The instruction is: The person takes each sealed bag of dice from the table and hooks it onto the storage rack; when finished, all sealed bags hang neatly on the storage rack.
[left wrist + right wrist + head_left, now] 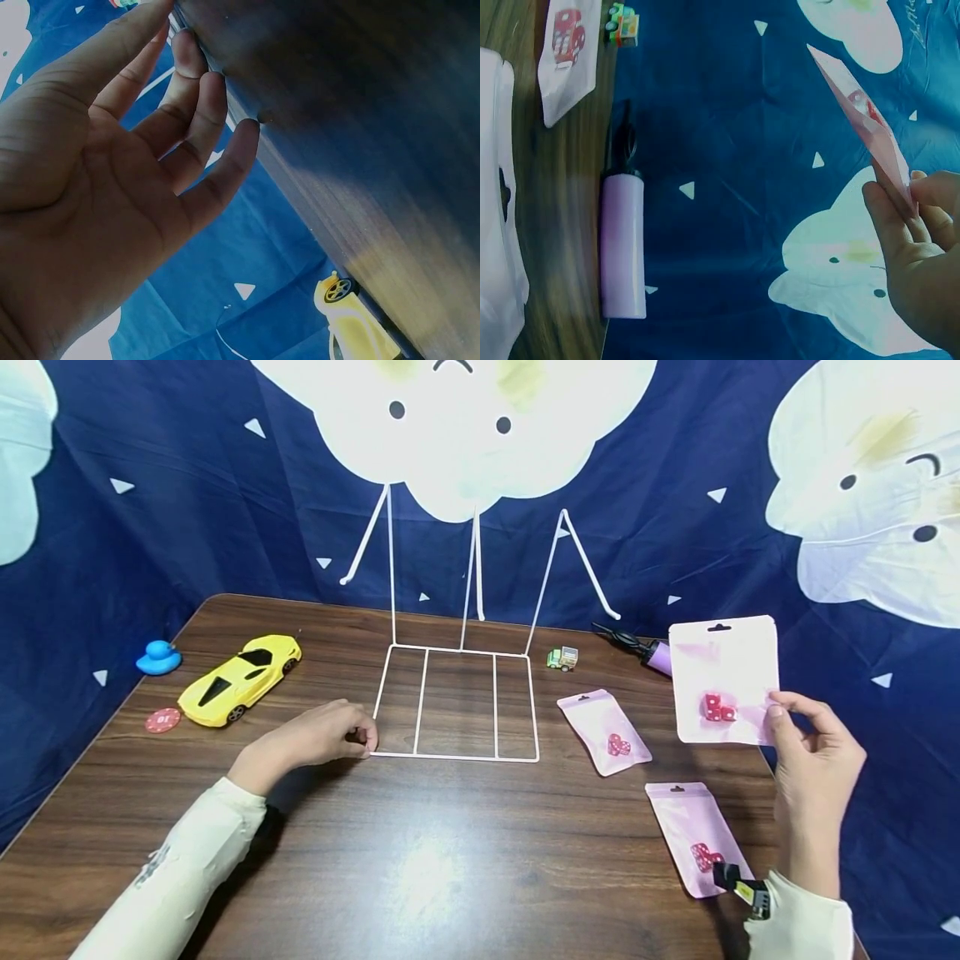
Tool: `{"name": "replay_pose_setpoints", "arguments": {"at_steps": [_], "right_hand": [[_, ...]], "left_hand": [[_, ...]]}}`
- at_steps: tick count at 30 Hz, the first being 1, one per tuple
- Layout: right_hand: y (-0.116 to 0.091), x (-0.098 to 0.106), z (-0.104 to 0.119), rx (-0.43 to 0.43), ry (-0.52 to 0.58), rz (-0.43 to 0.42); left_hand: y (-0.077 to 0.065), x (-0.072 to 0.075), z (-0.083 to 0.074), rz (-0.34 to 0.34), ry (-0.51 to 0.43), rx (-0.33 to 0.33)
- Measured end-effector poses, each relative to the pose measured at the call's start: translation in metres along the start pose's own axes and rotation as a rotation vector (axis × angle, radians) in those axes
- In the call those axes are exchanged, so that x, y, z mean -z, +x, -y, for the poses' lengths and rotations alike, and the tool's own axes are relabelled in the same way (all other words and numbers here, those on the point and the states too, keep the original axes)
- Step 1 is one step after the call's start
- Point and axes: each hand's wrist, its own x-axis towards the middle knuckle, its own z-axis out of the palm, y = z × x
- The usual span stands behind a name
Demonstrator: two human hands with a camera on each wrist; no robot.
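Observation:
My right hand (817, 760) pinches the lower right edge of a pink zip pouch (720, 652) between thumb and fingers. Red dice show through its clear front, and it is held upright above the table's right side. The right wrist view shows this pouch (862, 112) nearly edge-on. At the front left corner of a white wire rack (457, 757), my left hand (326, 735) pinches the frame with thumb and forefinger. Its other fingers (202, 112) rest loosely bent by the tabletop. The rack has three tall hooked prongs along its back.
Two more dice pouches lie at right, one behind (592, 718) and one nearer (678, 818). A small toy truck (562, 658) and a purple hand pump (660, 657) stand beyond. On the left are a yellow toy car (240, 681), a blue duck (158, 658) and a red chip (162, 720).

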Motion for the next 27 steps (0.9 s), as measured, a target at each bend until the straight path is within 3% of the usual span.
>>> {"name": "replay_pose_setpoints", "arguments": {"at_steps": [12,27], "right_hand": [[-0.007,-0.009,0.005,0.045,0.054,-0.028],[-0.024,-0.032,0.026,0.156,0.320,-0.097]], "left_hand": [[0.000,0.000,0.000,-0.001,-0.004,0.009],[0.000,0.000,0.000,0.004,0.003,0.012]]}}
